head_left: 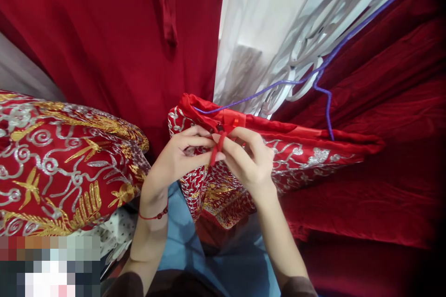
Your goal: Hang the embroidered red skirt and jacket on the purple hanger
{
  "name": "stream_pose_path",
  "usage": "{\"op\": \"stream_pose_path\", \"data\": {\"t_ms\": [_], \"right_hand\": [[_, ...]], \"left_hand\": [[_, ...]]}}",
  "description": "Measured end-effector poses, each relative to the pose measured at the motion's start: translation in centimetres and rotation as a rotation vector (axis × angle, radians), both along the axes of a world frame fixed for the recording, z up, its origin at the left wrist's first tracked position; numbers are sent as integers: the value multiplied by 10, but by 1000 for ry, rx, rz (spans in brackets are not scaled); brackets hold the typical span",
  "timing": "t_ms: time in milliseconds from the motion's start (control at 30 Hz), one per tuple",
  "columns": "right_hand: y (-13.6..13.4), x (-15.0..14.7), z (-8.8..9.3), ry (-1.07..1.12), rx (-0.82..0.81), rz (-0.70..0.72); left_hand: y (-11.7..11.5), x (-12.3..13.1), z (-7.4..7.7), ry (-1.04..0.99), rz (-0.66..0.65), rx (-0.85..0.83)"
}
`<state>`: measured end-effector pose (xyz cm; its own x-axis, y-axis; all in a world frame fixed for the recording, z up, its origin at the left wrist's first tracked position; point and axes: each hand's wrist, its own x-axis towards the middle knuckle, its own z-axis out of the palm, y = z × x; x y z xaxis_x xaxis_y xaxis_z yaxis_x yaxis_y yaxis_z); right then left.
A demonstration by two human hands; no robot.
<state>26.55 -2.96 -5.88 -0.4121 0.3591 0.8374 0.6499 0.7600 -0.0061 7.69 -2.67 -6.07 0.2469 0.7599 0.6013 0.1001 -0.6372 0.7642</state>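
In the head view a red garment (296,151) with silver and gold embroidery hangs in front of me, its satin upper edge running to the right. My left hand (183,151) has its thumb and fingers closed around a narrow red ribbon (216,151) at this edge. From the other side my right hand (249,155) pinches the same ribbon, fingertips touching those of the left. The fingers partly hide how the ribbon is looped. A thin purple line, a cord or hanger wire (258,95), reaches into the garment's upper edge on both sides of my right hand.
A second red garment (66,162) with gold and silver embroidery bulges at the left. Plain red cloth (114,32) hangs behind. White openwork metal (306,51) stands at upper right beside white cloth (265,4). Dark red fabric (383,102) fills the right side.
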Motion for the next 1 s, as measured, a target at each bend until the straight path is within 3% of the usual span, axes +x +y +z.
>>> {"op": "stream_pose_path", "data": {"t_ms": [133,267,567,867,1000], "right_hand": [[2,-4,-3,39,120,-29],[4,-9,-3,111,74,-108],[5,3,-5,318,36,-269],[1,19,5,337,4,-331],[1,25,5,318,34,-339]], "left_hand": [[-5,5,-1,-43,77,-19],[-7,10,-3,-78,139,-11],[13,13,-16,-224,603,85],[17,5,-15,-303,628,144],[16,2,-15,-289,754,163]]}}
